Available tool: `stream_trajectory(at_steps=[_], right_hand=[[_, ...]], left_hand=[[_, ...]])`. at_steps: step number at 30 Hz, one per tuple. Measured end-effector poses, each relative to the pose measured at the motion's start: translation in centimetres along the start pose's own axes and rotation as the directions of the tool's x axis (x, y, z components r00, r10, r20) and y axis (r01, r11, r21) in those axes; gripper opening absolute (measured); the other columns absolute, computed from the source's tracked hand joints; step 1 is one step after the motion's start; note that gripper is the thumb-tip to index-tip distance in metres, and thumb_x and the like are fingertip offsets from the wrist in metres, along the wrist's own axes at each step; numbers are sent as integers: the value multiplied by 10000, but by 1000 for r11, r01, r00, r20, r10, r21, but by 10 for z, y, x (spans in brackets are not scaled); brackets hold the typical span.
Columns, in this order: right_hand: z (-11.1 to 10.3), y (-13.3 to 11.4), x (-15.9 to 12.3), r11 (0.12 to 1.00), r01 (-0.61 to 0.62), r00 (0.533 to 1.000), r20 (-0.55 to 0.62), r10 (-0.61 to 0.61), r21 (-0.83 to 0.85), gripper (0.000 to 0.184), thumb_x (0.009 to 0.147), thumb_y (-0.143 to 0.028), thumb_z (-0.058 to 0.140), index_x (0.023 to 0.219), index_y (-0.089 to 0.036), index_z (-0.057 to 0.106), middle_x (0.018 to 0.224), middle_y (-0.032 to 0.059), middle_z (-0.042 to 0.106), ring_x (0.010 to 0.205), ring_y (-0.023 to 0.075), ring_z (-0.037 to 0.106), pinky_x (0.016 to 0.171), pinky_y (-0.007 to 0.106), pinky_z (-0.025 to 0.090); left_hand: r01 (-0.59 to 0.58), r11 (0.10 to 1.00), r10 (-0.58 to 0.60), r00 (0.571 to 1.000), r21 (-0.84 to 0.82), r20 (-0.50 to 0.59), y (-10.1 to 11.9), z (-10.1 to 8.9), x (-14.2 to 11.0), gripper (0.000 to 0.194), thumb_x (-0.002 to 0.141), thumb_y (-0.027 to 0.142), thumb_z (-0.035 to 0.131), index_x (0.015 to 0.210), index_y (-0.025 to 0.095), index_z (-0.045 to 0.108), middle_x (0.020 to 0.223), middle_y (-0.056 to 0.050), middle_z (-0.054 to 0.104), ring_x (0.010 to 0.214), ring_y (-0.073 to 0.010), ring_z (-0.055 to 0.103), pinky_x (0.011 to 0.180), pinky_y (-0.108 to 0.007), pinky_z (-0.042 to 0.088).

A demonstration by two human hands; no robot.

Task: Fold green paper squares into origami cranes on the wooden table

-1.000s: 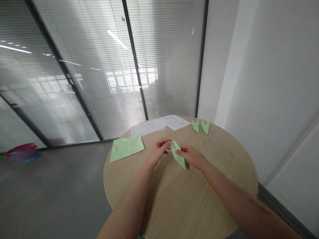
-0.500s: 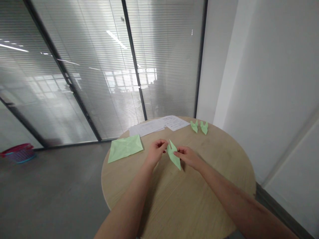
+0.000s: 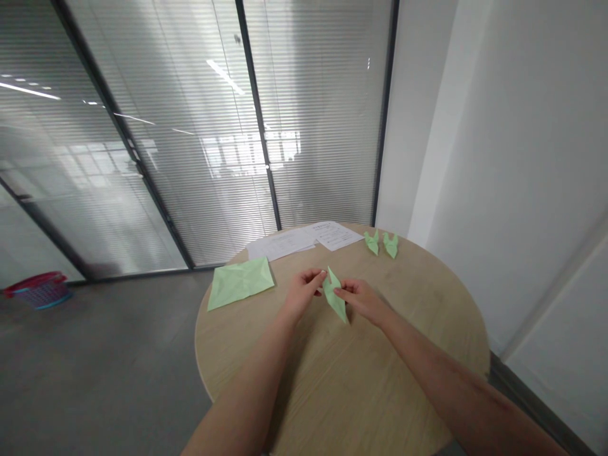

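A folded piece of light green origami paper [image 3: 335,300] is held slightly above the round wooden table [image 3: 332,392], one pointed end toward me and narrow points at the far end. My right hand [image 3: 358,296] pinches its right edge between thumb and fingers. At its upper left, my left hand [image 3: 306,288] closes thumb and fingers on a far point of the same paper. Two small finished-looking green paper figures, a left one [image 3: 372,242] and a right one [image 3: 391,246], stand near the table's far right edge.
A creased green sheet [image 3: 241,282] lies at the table's left. White printed papers [image 3: 337,235] overlap along the far edge. Behind stands a glass partition with blinds [image 3: 323,126]; a white wall [image 3: 536,158] is to the right. A red and blue basket [image 3: 40,291] sits on the floor.
My left hand has moved slightly right, its thumb now closing over the paper's far left point. The right hand keeps its pinch, and the view has shifted a little.
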State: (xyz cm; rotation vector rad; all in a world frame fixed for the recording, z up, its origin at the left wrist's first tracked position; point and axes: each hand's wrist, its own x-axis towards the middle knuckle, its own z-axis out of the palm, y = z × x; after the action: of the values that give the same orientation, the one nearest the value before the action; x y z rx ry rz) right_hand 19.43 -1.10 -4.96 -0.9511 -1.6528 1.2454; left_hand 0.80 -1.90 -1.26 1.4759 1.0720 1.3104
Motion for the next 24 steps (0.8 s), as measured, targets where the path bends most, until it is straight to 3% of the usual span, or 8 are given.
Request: stream_trajectory(at_steps=[7, 11, 15, 18, 24], right_hand=[[2, -2, -2, 996, 43, 997, 55, -47, 73, 444, 774, -539, 702, 942, -130, 675, 890, 54, 678, 777, 131, 588, 721, 228, 433], [0, -2, 0, 993, 87, 996, -22, -86, 82, 421, 775, -520, 702, 957, -141, 681, 923, 58, 693, 825, 147, 614, 775, 247, 459], [-4, 2, 3, 993, 107, 989, -103, -102, 48, 398, 772, -517, 701, 933, -154, 690, 919, 58, 699, 816, 154, 623, 774, 257, 473], [-6, 4, 4, 992, 115, 986, -124, -109, 42, 397, 771, -523, 700, 944, -166, 690, 929, 58, 703, 825, 161, 633, 780, 266, 486], [-12, 3, 3, 991, 110, 969, -216, -123, -71, 355, 768, -505, 689, 920, -185, 681, 929, 46, 693, 839, 158, 632, 787, 261, 485]], left_hand=[[-53, 999, 53, 998, 9, -18, -4, -1, 2, 368, 727, 527, 771, 757, 164, 718, 703, -28, 657, 649, -152, 571, 595, -265, 471], [-42, 999, 42, 999, 31, 6, -3, 1, 1, 402, 726, 552, 762, 807, 161, 723, 705, -23, 651, 644, -150, 565, 586, -263, 464], [-48, 996, 39, 994, 77, 105, -5, 4, 0, 401, 718, 514, 778, 902, 161, 731, 764, -27, 673, 669, -155, 574, 601, -267, 453], [-70, 990, 51, 987, 125, 151, -10, 3, 1, 316, 742, 460, 752, 793, 151, 708, 724, -21, 654, 650, -149, 551, 616, -276, 437], [-109, 972, 83, 988, 210, 132, -12, 1, 2, 235, 762, 390, 705, 705, 166, 668, 644, 1, 603, 605, -139, 511, 598, -277, 398]])
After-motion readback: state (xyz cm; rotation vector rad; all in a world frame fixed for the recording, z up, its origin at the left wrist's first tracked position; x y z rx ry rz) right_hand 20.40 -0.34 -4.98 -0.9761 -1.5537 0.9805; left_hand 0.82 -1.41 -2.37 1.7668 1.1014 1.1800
